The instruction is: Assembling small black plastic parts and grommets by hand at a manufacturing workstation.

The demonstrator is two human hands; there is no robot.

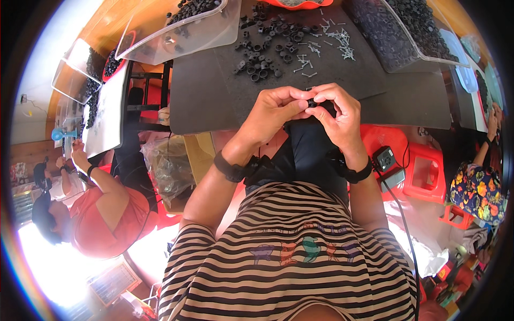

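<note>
Both my hands meet over the near edge of the dark table [201, 101], fingertips pinching a small black plastic part [311, 102] between them. My left hand [276, 112] is closed on its left side, with thumb and forefinger against it. From the other side my right hand [338, 112] pinches the same part. The fingers cover most of it, so its exact shape is hidden. Beyond my hands lie many loose black ring-shaped plastic parts [261, 67]. To their right, silver screws or pins [342, 40] are scattered.
Clear plastic bins of black parts stand at the back left [214, 37] and back right [396, 59]. A red bowl [294, 4] sits at the far edge. Co-workers sit at left [107, 214] and right [476, 187]. Beside my right arm are a red stool [425, 174] and a cable [399, 214].
</note>
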